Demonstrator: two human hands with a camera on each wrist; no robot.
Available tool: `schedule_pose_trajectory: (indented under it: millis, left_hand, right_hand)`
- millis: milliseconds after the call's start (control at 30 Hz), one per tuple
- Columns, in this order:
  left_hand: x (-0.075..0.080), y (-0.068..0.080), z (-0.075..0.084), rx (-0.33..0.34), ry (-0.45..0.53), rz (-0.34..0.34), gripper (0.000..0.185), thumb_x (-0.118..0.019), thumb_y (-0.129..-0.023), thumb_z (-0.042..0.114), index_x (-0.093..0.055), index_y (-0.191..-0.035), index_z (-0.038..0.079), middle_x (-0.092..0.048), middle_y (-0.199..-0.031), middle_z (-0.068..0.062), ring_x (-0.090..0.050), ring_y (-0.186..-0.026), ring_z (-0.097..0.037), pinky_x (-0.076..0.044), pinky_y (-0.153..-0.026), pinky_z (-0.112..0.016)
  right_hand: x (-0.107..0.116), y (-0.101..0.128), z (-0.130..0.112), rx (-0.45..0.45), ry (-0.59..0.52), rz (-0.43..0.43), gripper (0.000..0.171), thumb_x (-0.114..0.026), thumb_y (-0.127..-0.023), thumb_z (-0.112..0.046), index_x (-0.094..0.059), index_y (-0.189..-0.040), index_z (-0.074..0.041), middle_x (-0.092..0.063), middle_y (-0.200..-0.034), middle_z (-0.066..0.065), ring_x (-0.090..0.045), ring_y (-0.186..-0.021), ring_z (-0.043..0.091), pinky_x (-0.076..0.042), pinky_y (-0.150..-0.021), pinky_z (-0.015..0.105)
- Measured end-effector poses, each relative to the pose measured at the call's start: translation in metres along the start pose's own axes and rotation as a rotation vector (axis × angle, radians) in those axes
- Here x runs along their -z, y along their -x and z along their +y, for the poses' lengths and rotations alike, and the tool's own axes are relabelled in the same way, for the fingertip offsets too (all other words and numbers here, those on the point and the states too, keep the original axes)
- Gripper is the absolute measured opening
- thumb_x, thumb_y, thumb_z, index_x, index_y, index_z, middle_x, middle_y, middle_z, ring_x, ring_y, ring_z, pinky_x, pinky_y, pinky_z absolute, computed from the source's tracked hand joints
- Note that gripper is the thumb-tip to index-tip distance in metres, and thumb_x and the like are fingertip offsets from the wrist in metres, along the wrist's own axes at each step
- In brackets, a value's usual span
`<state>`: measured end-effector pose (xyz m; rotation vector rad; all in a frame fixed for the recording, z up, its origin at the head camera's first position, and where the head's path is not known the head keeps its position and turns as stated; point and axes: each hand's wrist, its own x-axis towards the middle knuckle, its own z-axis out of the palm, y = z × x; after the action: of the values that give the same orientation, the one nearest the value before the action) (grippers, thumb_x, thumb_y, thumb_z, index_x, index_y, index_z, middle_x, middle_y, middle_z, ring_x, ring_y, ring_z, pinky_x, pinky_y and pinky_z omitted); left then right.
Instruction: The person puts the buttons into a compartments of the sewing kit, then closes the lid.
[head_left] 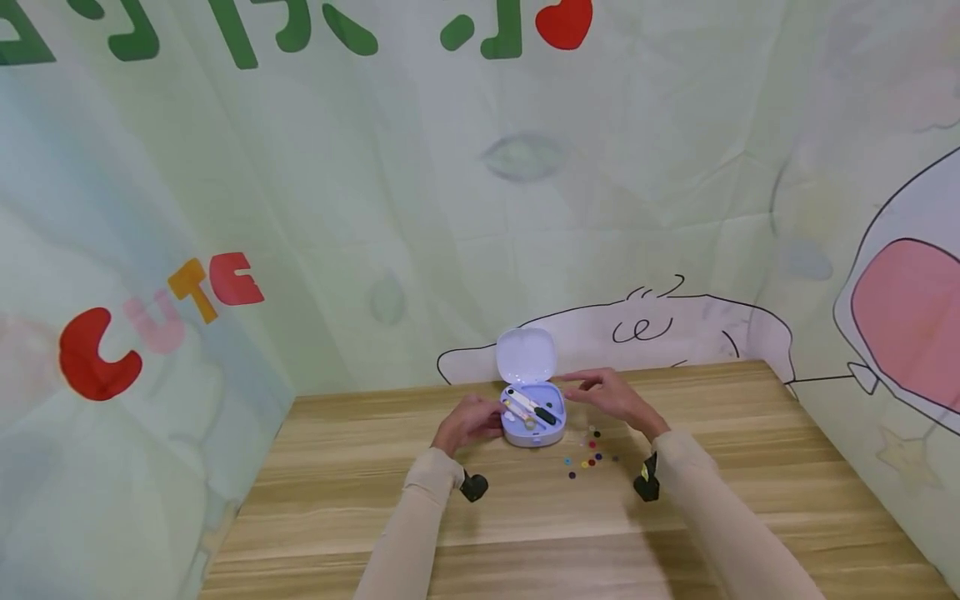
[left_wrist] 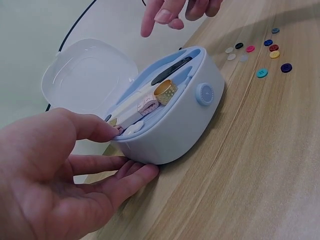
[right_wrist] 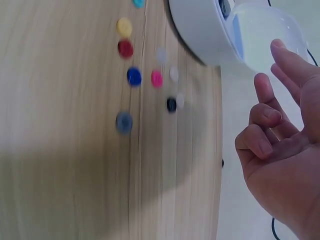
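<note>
A pale blue and white sewing box (head_left: 528, 439) stands on the table with its lid (head_left: 525, 357) raised at the back. My left hand (head_left: 468, 421) holds the box's left side, thumb at the rim and fingers low against the base in the left wrist view. Inside lie a rolled tape measure (left_wrist: 148, 104), a gold thimble (left_wrist: 165, 92) and a black-ended slim tool (left_wrist: 172, 70) of unclear kind. Beside the box's right back corner hovers my right hand (head_left: 607, 396), index finger extended, other fingers loosely bent, holding nothing in the right wrist view (right_wrist: 285, 140).
Several loose buttons of mixed colours, among them a turquoise button (left_wrist: 262, 73) and a yellow button (right_wrist: 124, 27), lie scattered right of the box on the wooden table (head_left: 540, 533). A printed cloth backdrop (head_left: 420, 208) hangs right behind the table's back edge.
</note>
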<state>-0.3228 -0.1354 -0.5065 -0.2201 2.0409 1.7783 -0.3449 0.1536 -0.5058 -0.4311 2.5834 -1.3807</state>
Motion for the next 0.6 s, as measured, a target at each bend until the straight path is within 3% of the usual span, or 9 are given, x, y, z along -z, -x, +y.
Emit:
schedule_pose_trajectory:
  millis: [433,600]
  left_hand:
    - [0.001,-0.001,0.0,0.006,0.001,0.002,0.024,-0.061,-0.102,0.008,-0.065,-0.116,-0.012,-0.072,-0.106,-0.019,-0.068,-0.093,-0.021,-0.062,-0.09,-0.037]
    - [0.001,-0.001,-0.001,0.007,0.004,0.004,0.024,-0.061,-0.101,0.008,-0.065,-0.116,-0.011,-0.072,-0.108,-0.02,-0.069,-0.094,-0.022,-0.062,-0.09,-0.037]
  right_hand:
    - [0.019,0.026,0.028,0.062,0.094,-0.03,0.033,-0.079,-0.094,-0.023,-0.074,-0.122,-0.006,-0.065,-0.093,0.005,-0.056,-0.088,0.024,-0.048,-0.07,0.033]
    - [0.022,0.038,0.038,0.099,0.117,-0.073,0.027,-0.08,-0.093,-0.024,-0.076,-0.114,-0.008,-0.065,-0.086,0.0,-0.056,-0.084,0.02,-0.049,-0.068,0.029]
